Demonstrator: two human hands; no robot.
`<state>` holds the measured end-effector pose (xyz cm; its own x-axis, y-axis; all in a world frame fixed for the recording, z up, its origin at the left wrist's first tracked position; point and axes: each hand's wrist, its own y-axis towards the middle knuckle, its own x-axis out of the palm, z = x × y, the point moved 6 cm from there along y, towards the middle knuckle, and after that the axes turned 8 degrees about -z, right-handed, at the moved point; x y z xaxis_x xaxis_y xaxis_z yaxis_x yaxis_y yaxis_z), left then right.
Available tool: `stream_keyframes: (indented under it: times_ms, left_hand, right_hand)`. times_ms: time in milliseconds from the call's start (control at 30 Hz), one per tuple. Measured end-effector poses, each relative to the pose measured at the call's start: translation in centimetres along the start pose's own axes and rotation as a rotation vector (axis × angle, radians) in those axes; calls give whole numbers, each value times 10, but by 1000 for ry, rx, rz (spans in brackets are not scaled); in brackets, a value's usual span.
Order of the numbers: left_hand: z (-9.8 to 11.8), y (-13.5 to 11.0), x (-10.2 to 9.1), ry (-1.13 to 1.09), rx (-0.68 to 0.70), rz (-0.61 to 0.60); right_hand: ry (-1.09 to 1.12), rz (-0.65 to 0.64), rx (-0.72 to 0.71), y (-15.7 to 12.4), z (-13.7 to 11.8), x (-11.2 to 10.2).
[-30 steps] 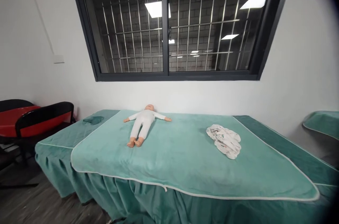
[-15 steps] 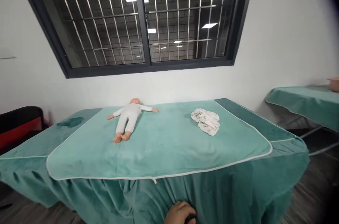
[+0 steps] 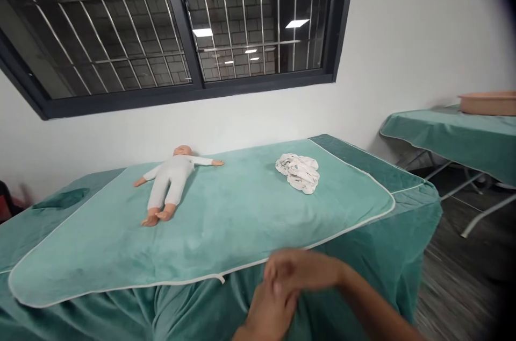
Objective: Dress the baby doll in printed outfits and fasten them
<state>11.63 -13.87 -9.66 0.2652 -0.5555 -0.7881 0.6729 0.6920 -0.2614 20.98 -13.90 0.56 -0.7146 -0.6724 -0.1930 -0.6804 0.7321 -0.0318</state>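
My left hand (image 3: 269, 306) and my right hand (image 3: 308, 270) meet at the near edge of the table, in front of the hanging cover. Coming in from the right, my right hand bends over my left one, its fingers curled and touching it. The left hand's fingers are folded too. Blur and overlap hide whatever may be between them. Beyond them lies a baby doll (image 3: 171, 177) in a white suit, on its back, arms spread, head toward the wall. A crumpled white printed cloth (image 3: 299, 173) rests to the right of the doll.
A light green blanket (image 3: 229, 222) with white piping covers the table, over a darker green cover (image 3: 374, 244). At right stands another green-covered table (image 3: 443, 128) with a pinkish basin (image 3: 487, 103) and metal legs. A barred window (image 3: 242, 18) is in the wall behind.
My view has turned to the right and come closer to the table. Earlier one hand with something black showed at the bottom edge; now both hands are raised and together.
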Motion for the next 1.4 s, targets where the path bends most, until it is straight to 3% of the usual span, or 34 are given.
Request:
stream_keyframes:
  times_ms: [67,100,133,200,267,333,433,600,767,900,967,1033,1100,1167,1233,1333,1400]
  left_hand:
    - [6,12,-17,28,23,94]
    - [7,15,-26,36,22,146]
    - [6,18,-35,34,14,197]
    - [-1,19,-51,8,-17,278]
    - [-11,19,-63,-19,-36,327]
    - [-23,22,-74,-53,-36,348]
    - [-43,33,-95,-133,-40,374]
    - [-55,67,-143,-304,-10,376]
    - [-24,104,-219,-511,146,409]
    - [9,129,-290,-632,241,542]
    - [22,136,-326,-643,324,660]
    - [27,133,-361,-557,370,869]
    - [24,123,-388,-360,372,1057]
    - [12,113,-402,-167,364,1118]
    - [-16,104,-402,-82,349,1084]
    - [-81,93,-382,-140,224,1022]
    - [-131,93,-356,-264,63,900]
  right_hand:
    - [-25,181,17,20,0,-70]
    - [-117,476,76,22,0,-116]
    - [-159,664,110,25,-2,-154]
    - [-202,893,181,31,-3,-214]
    - [-236,1061,248,33,-2,-260]
    - [-253,1148,298,36,0,-290]
    - [-232,1158,310,45,4,-317]
    - [-105,1123,163,71,-23,-346]
    - [53,1044,-131,100,-103,-360]
    - [101,859,-368,114,-187,-344]
    - [166,678,-545,119,-230,-325]
    - [228,492,-683,119,-264,-301]
    - [253,444,-728,114,-279,-281]
    - [272,448,-713,108,-268,-264]
    - [286,444,-647,103,-231,-247]
    - [160,370,-341,102,-132,-224]
    - [-155,284,-30,101,-59,-217]
